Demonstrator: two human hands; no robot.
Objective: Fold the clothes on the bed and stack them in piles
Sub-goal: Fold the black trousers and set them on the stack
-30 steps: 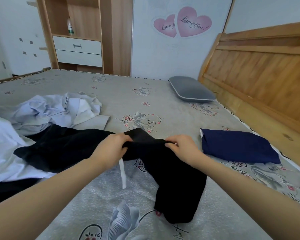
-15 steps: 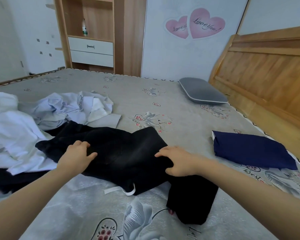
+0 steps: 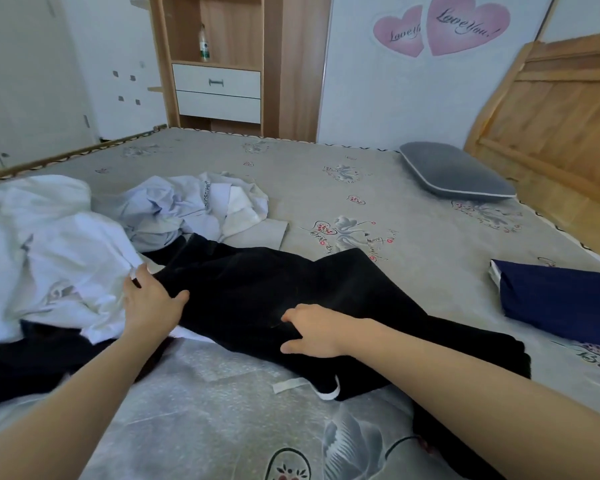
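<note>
A black garment (image 3: 274,289) with a white drawstring lies spread across the grey patterned bed (image 3: 413,209). My left hand (image 3: 149,299) presses flat on its left end, fingers straight, beside a white garment (image 3: 49,244). My right hand (image 3: 312,329) rests on the black cloth near its middle, fingers bent and pressing down. A crumpled pale blue and white shirt (image 3: 194,209) lies behind the black garment. A folded navy garment (image 3: 561,299) sits at the right of the bed.
A grey pillow (image 3: 454,174) lies by the wooden headboard (image 3: 561,116) at the right. A wooden shelf unit with white drawers (image 3: 219,91) stands beyond the bed's far edge. More dark cloth (image 3: 32,362) lies under the white garment at the left.
Both hands let go of the bunched black garment and laid it flat on the bed. My left hand slid left along the cloth toward the white garment.
</note>
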